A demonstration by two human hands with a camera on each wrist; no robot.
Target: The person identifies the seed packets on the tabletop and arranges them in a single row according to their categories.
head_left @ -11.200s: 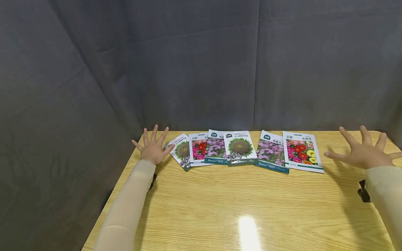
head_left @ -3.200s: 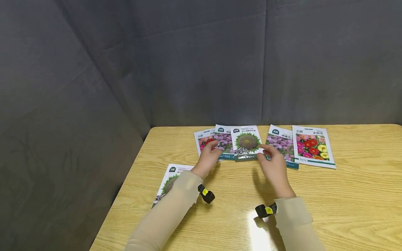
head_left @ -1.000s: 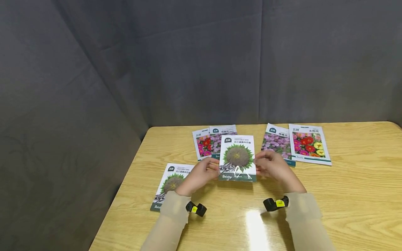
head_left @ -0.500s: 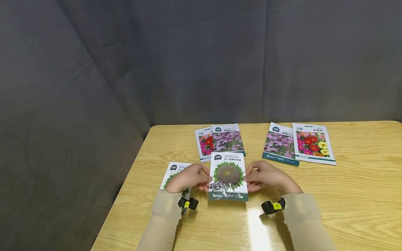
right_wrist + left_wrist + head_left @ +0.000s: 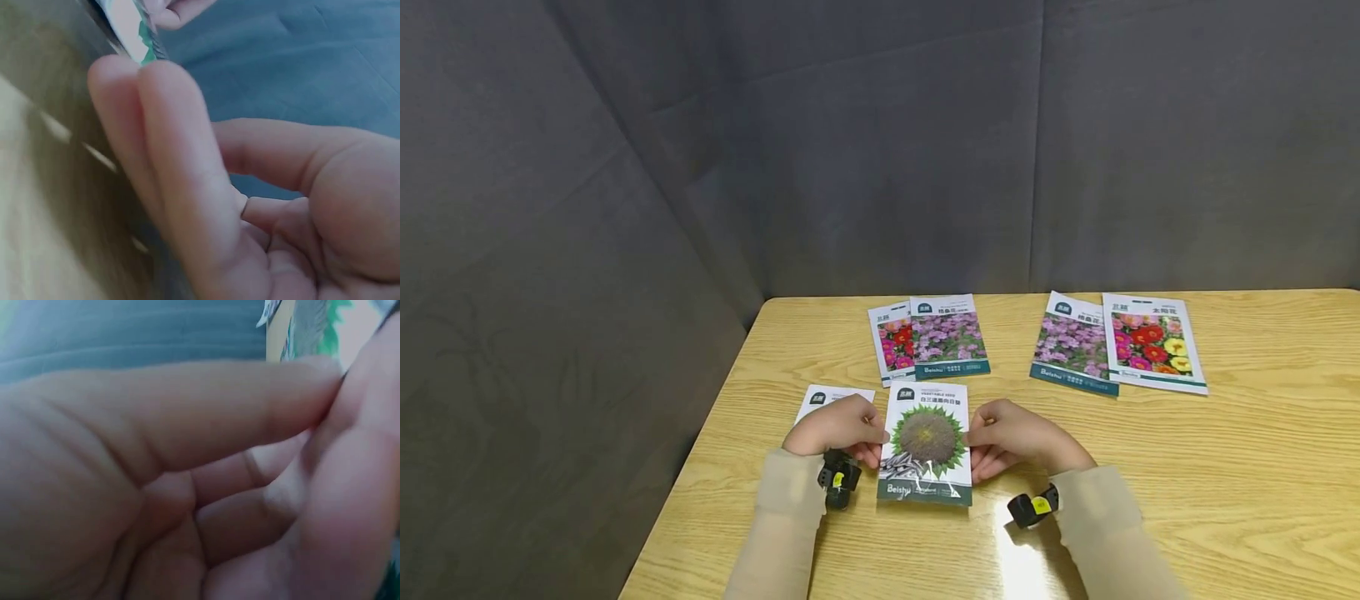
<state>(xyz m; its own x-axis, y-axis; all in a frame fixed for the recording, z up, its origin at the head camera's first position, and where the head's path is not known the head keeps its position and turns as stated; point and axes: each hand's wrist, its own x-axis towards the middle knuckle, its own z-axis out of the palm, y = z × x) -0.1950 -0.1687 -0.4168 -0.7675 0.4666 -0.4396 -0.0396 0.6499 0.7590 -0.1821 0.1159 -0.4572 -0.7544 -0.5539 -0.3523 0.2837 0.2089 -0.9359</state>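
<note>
Two hands on one packet: left hand [image 5: 838, 432] pinches its left edge, right hand [image 5: 1018, 437] pinches the right, thumbs to the front in the head view.
Packet in play: it's the held sunflower packet [image 5: 928, 442], face up and squarely between the hands, near the front; whether its bottom touches the table [image 5: 1225, 475], I can't call.
Its print: "Beishu" in white across the green foot, Chinese characters up top beneath a dark badge; the finer lines are too small.
Left-hand neighbour: a second sunflower packet [image 5: 850, 392], mostly hidden behind the left hand and sleeve, its badge just peeking out.
Back row, left: purple-flower packet [image 5: 950, 337], "Beishu" again on its foot, overlaps a red-and-pink flower packet [image 5: 891, 343].
Back row, right: another purple one [image 5: 1070, 342], also "Beishu", overlapping the bright mixed-flower packet [image 5: 1153, 343] marked 太阳花.
Score so far: early going, I'd judge; one sunflower packet sits forward, its twin is in hand, and four at the back have neither hand on them.
Backdrop: grey cloth [image 5: 880, 150] behind it all.
</note>
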